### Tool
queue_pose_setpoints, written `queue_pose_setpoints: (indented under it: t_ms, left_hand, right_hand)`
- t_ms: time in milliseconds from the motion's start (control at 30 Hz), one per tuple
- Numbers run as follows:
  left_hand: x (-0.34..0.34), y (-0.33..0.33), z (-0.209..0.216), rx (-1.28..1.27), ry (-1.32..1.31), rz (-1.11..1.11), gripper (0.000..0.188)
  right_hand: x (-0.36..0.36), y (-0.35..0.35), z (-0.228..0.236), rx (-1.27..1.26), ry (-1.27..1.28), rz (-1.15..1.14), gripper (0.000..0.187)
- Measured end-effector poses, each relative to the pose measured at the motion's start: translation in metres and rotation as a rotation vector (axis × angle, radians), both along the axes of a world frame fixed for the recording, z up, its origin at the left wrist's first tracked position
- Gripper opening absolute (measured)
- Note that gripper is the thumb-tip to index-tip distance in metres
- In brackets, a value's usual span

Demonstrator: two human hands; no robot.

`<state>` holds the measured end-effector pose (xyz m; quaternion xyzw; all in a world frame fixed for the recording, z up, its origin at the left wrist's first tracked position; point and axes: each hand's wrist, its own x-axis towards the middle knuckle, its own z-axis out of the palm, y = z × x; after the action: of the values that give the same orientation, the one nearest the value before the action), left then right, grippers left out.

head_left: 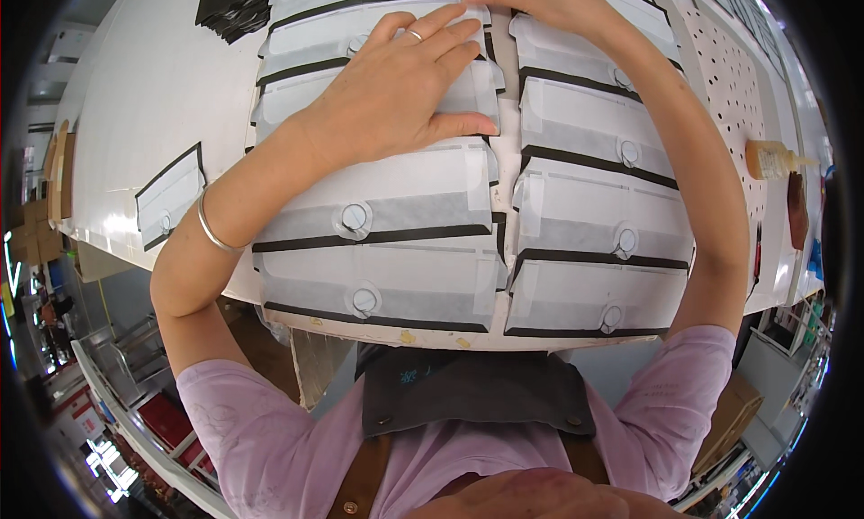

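Two columns of overlapping white flat pouches with black edges and round snap fasteners lie on the white table (pixel 153 87). My left hand (pixel 405 82) rests flat, fingers spread, on the left column of pouches (pixel 378 276); it wears a ring, and a bangle sits on the wrist. My right hand (pixel 526 1) reaches to the far end and presses its fingertips on the top pouch between the columns. The right column of pouches (pixel 594 249) lies under my right forearm. Neither hand grips anything.
A single pouch (pixel 169 199) lies apart at the left. A stack of black pieces (pixel 236 6) sits at the far left. A perforated white board (pixel 729 96) lies at the right, with a yellowish glue bottle (pixel 774 159) beside it. Shelves and boxes stand below the table edge.
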<state>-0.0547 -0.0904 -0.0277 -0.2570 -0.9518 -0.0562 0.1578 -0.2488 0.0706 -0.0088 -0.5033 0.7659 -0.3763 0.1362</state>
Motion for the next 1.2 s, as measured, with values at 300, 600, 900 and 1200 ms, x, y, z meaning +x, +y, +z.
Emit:
queue_pose_setpoints:
  t_ms: [300,600,900,1200]
  left_hand:
    - [-0.024,0.006,0.012,-0.018,-0.101,0.025,0.044]
    - [-0.019,0.017,0.029,0.036,-0.081,0.120,0.032]
    - [0.051,0.053,0.038,0.037,-0.102,0.027,0.008]
    - [0.054,0.080,0.036,-0.005,-0.054,0.023,0.006]
  right_hand:
    - [0.070,0.092,0.038,0.084,0.312,-0.083,0.014]
    - [0.161,0.184,0.018,0.144,0.462,-0.042,0.026]
    - [0.221,0.193,0.010,0.205,0.629,-0.054,0.046]
    - [0.199,0.172,-0.013,0.185,0.689,-0.011,0.047]
